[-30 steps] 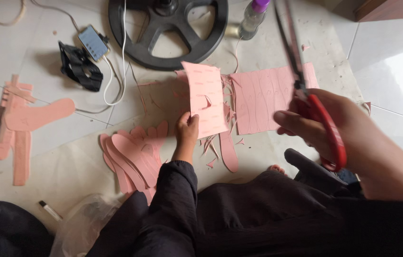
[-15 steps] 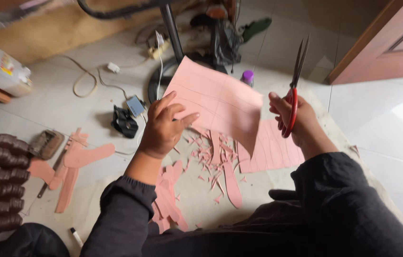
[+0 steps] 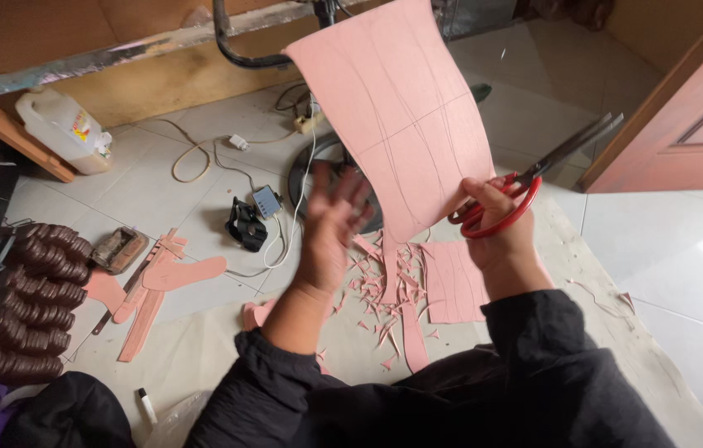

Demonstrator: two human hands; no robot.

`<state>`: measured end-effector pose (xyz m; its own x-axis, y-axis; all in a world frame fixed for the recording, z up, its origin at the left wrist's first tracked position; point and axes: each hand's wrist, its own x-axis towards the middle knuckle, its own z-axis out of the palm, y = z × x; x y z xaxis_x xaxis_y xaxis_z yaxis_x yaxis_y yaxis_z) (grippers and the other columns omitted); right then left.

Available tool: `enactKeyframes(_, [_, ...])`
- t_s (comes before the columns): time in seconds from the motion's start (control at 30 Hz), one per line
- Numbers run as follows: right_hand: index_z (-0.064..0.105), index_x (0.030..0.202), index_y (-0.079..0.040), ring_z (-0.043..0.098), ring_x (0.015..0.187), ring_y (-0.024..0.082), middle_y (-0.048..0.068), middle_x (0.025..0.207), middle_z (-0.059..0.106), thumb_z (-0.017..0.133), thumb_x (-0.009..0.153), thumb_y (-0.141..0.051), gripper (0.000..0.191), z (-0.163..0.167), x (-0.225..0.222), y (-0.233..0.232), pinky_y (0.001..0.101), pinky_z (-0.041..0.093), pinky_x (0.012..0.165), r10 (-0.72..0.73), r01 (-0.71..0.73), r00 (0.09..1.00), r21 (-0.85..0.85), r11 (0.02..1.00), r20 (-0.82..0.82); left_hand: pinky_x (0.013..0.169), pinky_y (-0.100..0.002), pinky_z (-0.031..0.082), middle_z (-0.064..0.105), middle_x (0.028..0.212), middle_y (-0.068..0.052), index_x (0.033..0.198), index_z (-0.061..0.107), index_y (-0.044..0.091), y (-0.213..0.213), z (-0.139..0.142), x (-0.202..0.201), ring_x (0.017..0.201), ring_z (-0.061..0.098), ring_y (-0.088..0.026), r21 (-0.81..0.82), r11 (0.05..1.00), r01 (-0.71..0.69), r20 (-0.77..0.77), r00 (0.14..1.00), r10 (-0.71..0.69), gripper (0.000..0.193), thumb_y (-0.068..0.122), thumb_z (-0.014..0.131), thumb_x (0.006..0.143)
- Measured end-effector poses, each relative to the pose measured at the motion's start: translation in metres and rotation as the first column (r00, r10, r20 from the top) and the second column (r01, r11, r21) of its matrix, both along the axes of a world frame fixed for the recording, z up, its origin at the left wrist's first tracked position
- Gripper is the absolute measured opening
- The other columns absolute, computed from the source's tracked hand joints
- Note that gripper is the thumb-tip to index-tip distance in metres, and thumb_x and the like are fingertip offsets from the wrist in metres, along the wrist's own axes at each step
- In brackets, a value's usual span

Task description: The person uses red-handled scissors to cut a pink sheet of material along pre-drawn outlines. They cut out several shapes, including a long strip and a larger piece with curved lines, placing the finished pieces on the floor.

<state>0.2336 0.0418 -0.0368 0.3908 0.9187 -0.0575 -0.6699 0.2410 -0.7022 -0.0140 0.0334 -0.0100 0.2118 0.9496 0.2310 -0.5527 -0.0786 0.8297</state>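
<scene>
I see the right hand point(image 3: 505, 228) closed through the red loop handles of a pair of long steel-bladed scissors point(image 3: 534, 187). The blades point up and away to the right of that hand and lie close together. The same hand also pinches the lower right edge of a large pink flat sheet marked with thin drawn lines point(image 3: 393, 116). The sheet stands raised above both hands, its wide end up and its narrow tail hanging down between them.

The left hand point(image 3: 331, 228) is spread, fingers apart and blurred. It sits just left of the sheet's lower edge; I cannot tell whether it touches the sheet.

Below and between the hands, small pink offcuts and long pink strips point(image 3: 389, 294) lie scattered on a pale cloth spread over the floor point(image 3: 194, 348). A second pink lined sheet point(image 3: 455, 282) lies flat under the right wrist.

Left of the left hand lie pink cut shapes, one of them sole-like point(image 3: 181, 272), and a worn brown block point(image 3: 119, 249). Beyond the left hand I see a black strap bundle point(image 3: 245, 224), a small blue-grey box with cables point(image 3: 267, 201) and a dark round wheel point(image 3: 306, 178), partly hidden behind the hand and sheet. Far left stands a white plastic jug point(image 3: 65, 129).
</scene>
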Motion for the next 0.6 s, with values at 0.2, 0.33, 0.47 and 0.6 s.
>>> enactKeyframes(0.2, [0.056, 0.091, -0.006, 0.057, 0.062, 0.023, 0.013, 0.082, 0.063, 0.071, 0.088, 0.003, 0.018, 0.009, -0.040, -0.012, 0.0360, 0.048, 0.057, 0.039, -0.043, 0.997, 0.053, 0.998, 0.070, 0.099, -0.034, 0.055, 0.061, 0.137, -0.012, 0.144, 0.044, 0.002, -0.018, -0.005, 0.024, 0.121, 0.062, -0.018, 0.099, 0.994, -0.035, -0.245, 0.968, 0.058, 0.040, 0.019, 0.052, 0.109])
enactKeyframes(0.33, [0.053, 0.085, -0.008, 0.068, 0.072, 0.020, 0.009, 0.085, 0.068, 0.068, 0.083, 0.000, 0.017, 0.025, -0.043, -0.020, 0.0344, 0.053, 0.063, 0.057, -0.060, 0.998, 0.115, 0.992, 0.030, 0.085, -0.039, 0.061, 0.062, 0.133, -0.010, 0.141, 0.046, 0.006, -0.006, 0.001, -0.001, 0.112, 0.067, -0.019, 0.014, 1.000, -0.005, -0.195, 0.981, 0.008, 0.039, 0.021, 0.051, 0.106])
enactKeyframes(0.47, [0.059, 0.090, -0.006, 0.063, 0.068, 0.017, 0.007, 0.080, 0.067, 0.071, 0.087, -0.009, 0.014, 0.042, -0.033, -0.020, 0.0327, 0.050, 0.063, 0.056, -0.060, 0.988, 0.027, 0.998, 0.142, 0.084, -0.040, 0.061, 0.062, 0.134, -0.006, 0.142, 0.045, 0.010, 0.000, 0.003, -0.022, 0.113, 0.068, -0.019, -0.046, 0.999, 0.010, -0.148, 0.989, -0.016, 0.043, 0.023, 0.053, 0.102])
enactKeyframes(0.6, [0.066, 0.097, 0.000, 0.052, 0.057, 0.017, 0.008, 0.066, 0.057, 0.064, 0.097, -0.030, 0.029, 0.042, -0.020, -0.018, 0.0308, 0.041, 0.056, 0.184, -0.195, 0.922, 0.000, 0.981, 0.340, 0.082, -0.039, 0.057, 0.063, 0.134, -0.005, 0.143, 0.049, 0.010, 0.008, -0.005, -0.028, 0.114, 0.063, -0.018, -0.096, 0.995, 0.035, -0.159, 0.986, -0.051, 0.043, 0.021, 0.057, 0.102])
